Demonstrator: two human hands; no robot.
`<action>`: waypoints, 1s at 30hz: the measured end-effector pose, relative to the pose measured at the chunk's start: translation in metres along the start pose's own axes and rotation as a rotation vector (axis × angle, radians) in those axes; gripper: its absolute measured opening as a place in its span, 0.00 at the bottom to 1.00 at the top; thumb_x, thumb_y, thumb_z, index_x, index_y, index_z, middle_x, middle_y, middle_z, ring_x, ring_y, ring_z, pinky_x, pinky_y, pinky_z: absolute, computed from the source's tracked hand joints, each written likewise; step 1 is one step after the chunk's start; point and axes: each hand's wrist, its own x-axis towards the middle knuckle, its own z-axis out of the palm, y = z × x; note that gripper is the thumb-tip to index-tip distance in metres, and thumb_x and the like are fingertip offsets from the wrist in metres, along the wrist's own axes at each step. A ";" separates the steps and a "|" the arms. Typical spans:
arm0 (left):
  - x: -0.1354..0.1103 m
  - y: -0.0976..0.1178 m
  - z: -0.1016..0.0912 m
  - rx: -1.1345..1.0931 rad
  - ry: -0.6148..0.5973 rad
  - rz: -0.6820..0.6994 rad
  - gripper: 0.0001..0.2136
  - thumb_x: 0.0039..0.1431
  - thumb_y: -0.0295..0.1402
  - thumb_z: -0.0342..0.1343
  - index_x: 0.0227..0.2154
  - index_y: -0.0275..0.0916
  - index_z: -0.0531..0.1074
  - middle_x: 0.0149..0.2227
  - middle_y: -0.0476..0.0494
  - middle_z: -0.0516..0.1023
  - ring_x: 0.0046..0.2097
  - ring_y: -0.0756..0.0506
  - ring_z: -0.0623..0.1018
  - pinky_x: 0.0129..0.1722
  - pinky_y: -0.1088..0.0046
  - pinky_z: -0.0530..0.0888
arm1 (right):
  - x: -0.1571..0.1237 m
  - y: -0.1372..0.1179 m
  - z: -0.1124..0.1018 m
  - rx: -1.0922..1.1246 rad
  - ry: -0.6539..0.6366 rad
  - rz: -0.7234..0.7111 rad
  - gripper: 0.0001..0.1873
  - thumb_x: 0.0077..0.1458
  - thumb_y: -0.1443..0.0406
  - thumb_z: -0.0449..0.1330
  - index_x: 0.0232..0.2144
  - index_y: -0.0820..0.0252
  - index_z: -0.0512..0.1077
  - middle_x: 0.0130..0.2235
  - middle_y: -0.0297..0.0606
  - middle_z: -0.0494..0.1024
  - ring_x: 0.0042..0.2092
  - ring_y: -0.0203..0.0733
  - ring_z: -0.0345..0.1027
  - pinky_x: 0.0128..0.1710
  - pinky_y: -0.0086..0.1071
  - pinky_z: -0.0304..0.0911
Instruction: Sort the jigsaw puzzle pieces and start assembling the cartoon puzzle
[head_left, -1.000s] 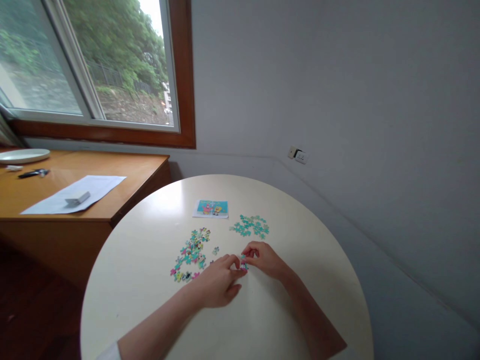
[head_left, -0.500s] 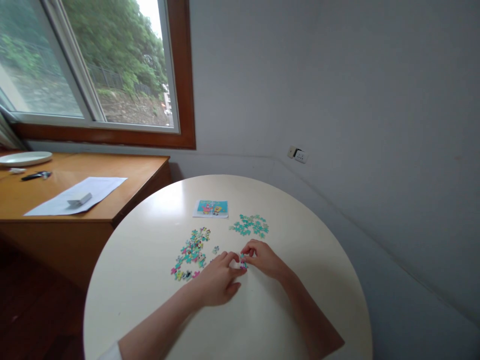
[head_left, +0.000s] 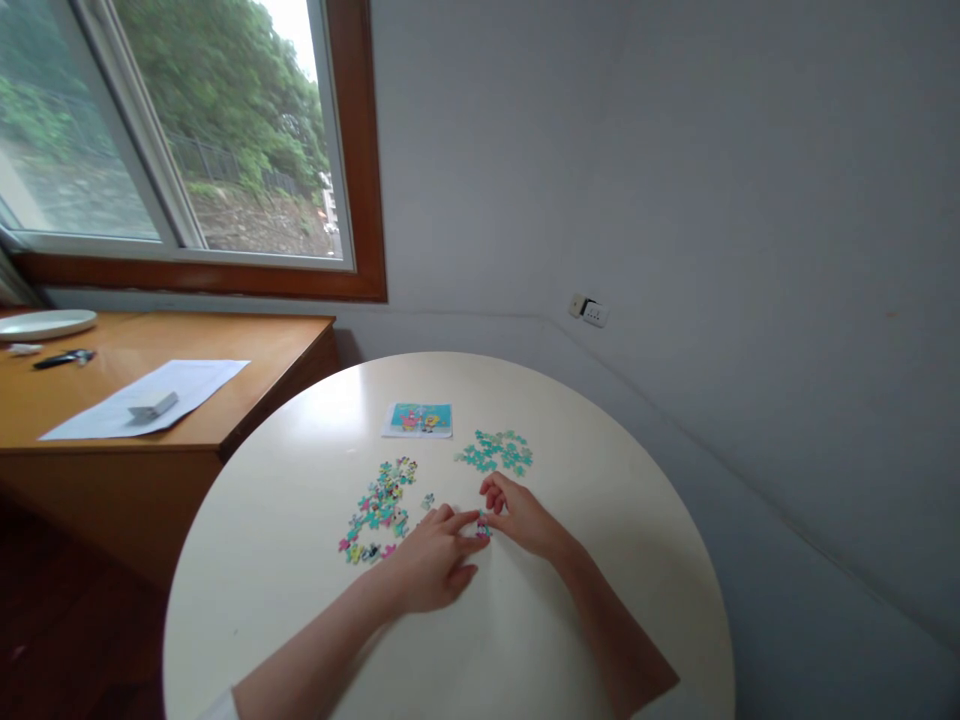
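Note:
A small cluster of joined jigsaw puzzle pieces (head_left: 483,524), pink and teal, lies on the round white table between my hands. From its left, my left hand (head_left: 439,562) reaches over with two fingers stretched to its edges and the thumb held apart. On its right, the thumb of my right hand (head_left: 523,515) is at the cluster, while the other fingers curl loosely above, apart from the thumb. Part of the cluster is hidden by fingertips. One loose puzzle piece (head_left: 427,500) lies just beyond my left hand.
Mixed-colour puzzle pieces (head_left: 386,495) are spread at left, teal ones (head_left: 496,452) behind my right hand. A cartoon picture card (head_left: 418,420) lies farther back. Beside the round table (head_left: 300,640), a wooden desk (head_left: 277,345) holds paper (head_left: 202,378), a small white block (head_left: 153,404) and a plate (head_left: 46,323).
My right hand's fingers have lifted and parted from the thumb above the cluster. My left index finger has straightened over its top edge. The whole view has shifted slightly.

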 end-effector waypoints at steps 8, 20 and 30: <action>0.001 -0.002 0.003 0.008 0.009 0.005 0.13 0.50 0.30 0.50 0.40 0.41 0.70 0.53 0.42 0.67 0.45 0.41 0.66 0.46 0.61 0.65 | 0.002 0.008 0.001 0.028 -0.011 -0.023 0.14 0.39 0.75 0.58 0.30 0.58 0.62 0.26 0.27 0.65 0.29 0.32 0.59 0.29 0.27 0.57; 0.004 -0.008 0.019 -0.007 0.069 0.010 0.19 0.51 0.30 0.50 0.48 0.43 0.68 0.56 0.43 0.64 0.46 0.41 0.65 0.49 0.59 0.64 | 0.007 0.014 0.001 0.159 -0.002 0.004 0.10 0.41 0.76 0.52 0.27 0.59 0.62 0.24 0.26 0.63 0.26 0.30 0.58 0.27 0.25 0.56; 0.005 -0.009 0.021 -0.019 0.084 0.018 0.20 0.52 0.31 0.49 0.50 0.43 0.67 0.56 0.41 0.64 0.49 0.40 0.64 0.51 0.59 0.63 | 0.012 0.021 0.001 0.243 0.068 0.027 0.07 0.40 0.73 0.53 0.25 0.59 0.62 0.23 0.27 0.64 0.26 0.31 0.60 0.29 0.27 0.58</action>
